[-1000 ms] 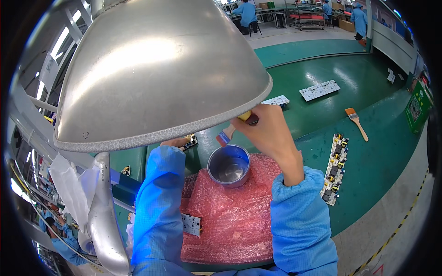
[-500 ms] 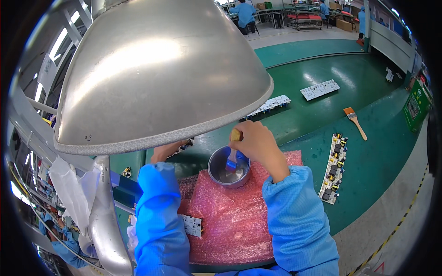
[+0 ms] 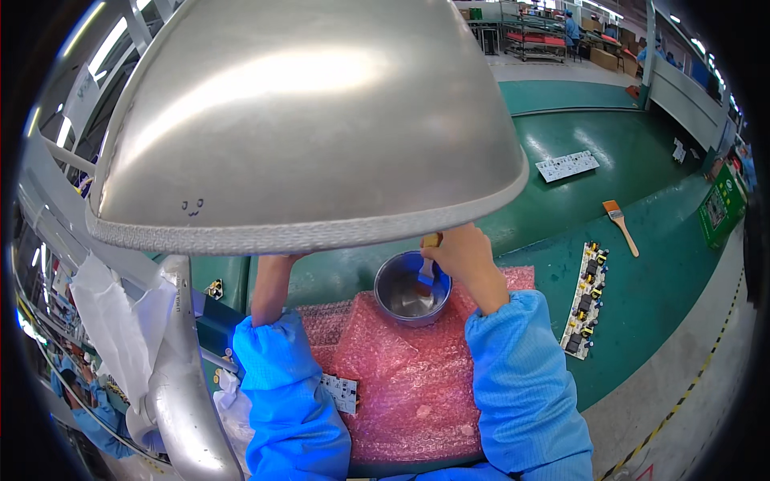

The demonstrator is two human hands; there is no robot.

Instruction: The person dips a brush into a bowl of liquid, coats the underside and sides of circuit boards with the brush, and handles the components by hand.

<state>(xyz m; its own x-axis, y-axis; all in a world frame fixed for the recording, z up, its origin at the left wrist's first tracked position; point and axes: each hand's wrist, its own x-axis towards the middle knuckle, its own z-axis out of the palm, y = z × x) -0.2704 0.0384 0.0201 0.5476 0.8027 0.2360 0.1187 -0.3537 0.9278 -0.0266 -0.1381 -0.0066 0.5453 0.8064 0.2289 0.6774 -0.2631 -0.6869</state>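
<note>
Right hand (image 3: 465, 255) grips small brush (image 3: 427, 272) dipping into metal bowl (image 3: 411, 289) mid-frame, left hand hidden behind lamp shade (image 3: 305, 120), grip unclear; a hard dip may tip the bowl, spilling onto pink bubble wrap (image 3: 401, 377).

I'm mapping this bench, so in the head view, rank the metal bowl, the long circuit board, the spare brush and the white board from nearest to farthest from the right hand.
From the right hand:
1. Metal bowl, just below-left of it.
2. Long circuit board, to its right.
3. Spare brush, farther right.
4. White board, far up the green table.
</note>
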